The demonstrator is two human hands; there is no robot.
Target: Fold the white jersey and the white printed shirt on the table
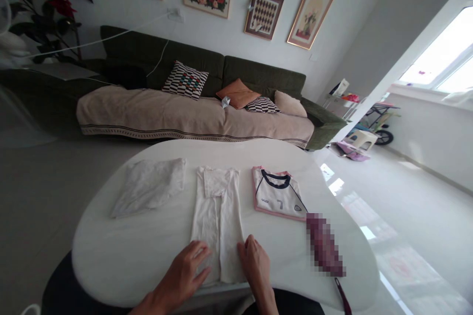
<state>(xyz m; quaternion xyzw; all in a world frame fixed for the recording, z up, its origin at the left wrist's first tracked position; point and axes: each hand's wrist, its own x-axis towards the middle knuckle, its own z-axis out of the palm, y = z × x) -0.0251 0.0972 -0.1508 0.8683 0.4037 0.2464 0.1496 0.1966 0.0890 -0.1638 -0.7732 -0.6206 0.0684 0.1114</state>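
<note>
White table (121,251) bears three folded garments: grey cloth (150,187), white shirt (218,216), jersey (279,194).

Both forearms enter from the bottom edge and angle inward toward each other. The left hand (186,268) lies palm down, fingers spread and stretched forward, flat and relaxed, with the wrist low and straight. The right hand (254,261) sits just beside it, close but apart, also palm down, its fingers drawn together and slightly curled so the knuckles arch upward, fingertips pressing down. Neither hand is closed around anything; both are bare.
</note>
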